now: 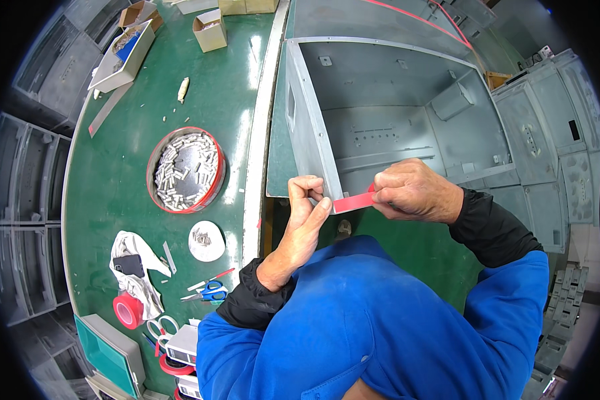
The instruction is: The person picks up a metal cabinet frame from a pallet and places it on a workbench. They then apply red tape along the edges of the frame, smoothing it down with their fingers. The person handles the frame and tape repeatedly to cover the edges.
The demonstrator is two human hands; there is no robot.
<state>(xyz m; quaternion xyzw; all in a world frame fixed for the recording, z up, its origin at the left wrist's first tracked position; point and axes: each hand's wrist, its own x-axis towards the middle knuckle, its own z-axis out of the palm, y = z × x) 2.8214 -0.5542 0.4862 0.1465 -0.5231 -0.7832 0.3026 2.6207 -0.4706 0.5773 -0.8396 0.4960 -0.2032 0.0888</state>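
Note:
A large grey metal cabinet (pixel 307 113) lies with its open side up beside the green table. Across its near left corner runs a strip of red tape (pixel 353 202). My left hand (pixel 307 217) is at that corner, thumb and forefinger pinched on the tape's left end where it meets the frame. The other end of the strip is in my right hand (pixel 410 191), whose fingers are curled round it; a bit of red shows at the knuckles. The strip is stretched between the two hands. Whether a roll sits inside my right fist is hidden.
On the green table (pixel 127 200) are a round red-rimmed tin (pixel 221 175) of small metal pins, a white dish (pixel 207 250), blue scissors (pixel 210 292), a red tape roll (pixel 128 311), a white cloth (pixel 140 287) and a phone (pixel 129 266). More grey metal housings (pixel 533 137) stand at right.

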